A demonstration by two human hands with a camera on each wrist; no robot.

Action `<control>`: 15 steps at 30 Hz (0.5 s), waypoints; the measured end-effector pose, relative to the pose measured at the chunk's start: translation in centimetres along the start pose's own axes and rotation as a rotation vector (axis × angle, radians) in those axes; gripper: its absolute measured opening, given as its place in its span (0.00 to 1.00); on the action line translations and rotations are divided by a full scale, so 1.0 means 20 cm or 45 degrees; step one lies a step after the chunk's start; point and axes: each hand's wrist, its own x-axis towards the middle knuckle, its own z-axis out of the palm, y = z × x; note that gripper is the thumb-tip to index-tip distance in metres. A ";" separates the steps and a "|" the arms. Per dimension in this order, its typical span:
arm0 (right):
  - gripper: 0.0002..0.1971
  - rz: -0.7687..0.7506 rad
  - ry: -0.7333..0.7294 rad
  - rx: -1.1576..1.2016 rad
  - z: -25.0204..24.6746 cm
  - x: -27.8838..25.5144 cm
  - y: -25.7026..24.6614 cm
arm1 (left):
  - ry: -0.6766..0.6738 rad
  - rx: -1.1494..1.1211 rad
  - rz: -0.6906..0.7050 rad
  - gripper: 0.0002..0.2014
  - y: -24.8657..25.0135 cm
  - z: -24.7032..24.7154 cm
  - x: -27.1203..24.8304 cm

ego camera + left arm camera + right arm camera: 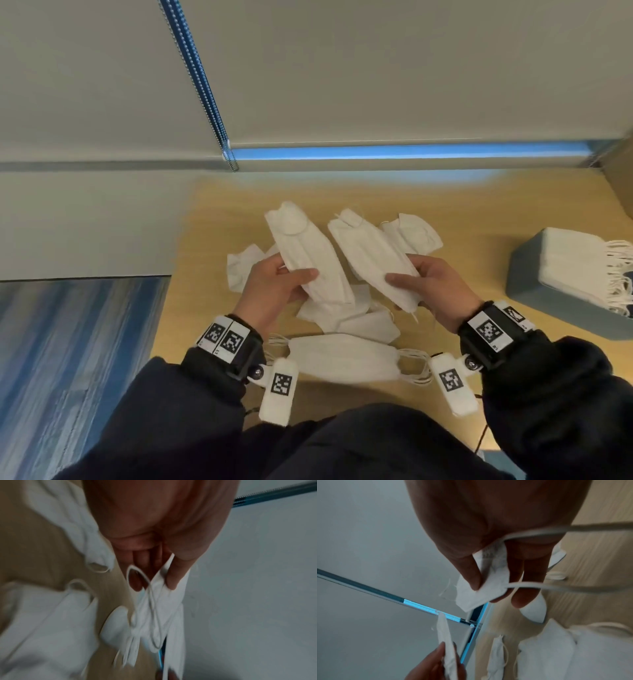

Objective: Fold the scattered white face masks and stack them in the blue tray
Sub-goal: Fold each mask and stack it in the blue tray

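My left hand (279, 286) grips a folded white mask (305, 246) held above the table, thumb on top; in the left wrist view that left hand (154, 577) pinches the left-hand mask (159, 615) with its ear loops hanging. My right hand (423, 286) grips a second folded mask (370, 253); in the right wrist view my right hand (496, 582) pinches this second mask (481, 592). Several loose masks (346, 356) lie on the wooden table (462, 212) below my hands. The blue tray (555, 308) at the right holds a stack of folded masks (575, 260).
A wall with a roller blind and its bead chain (195, 78) rises behind the table. The table's left edge borders blue floor (68, 359). A brown box corner (621, 178) sits at the far right. Bare wood lies between the masks and the tray.
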 end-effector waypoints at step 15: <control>0.07 0.000 -0.048 -0.006 0.15 -0.03 -0.01 | 0.124 -0.336 -0.168 0.12 -0.15 0.00 -0.18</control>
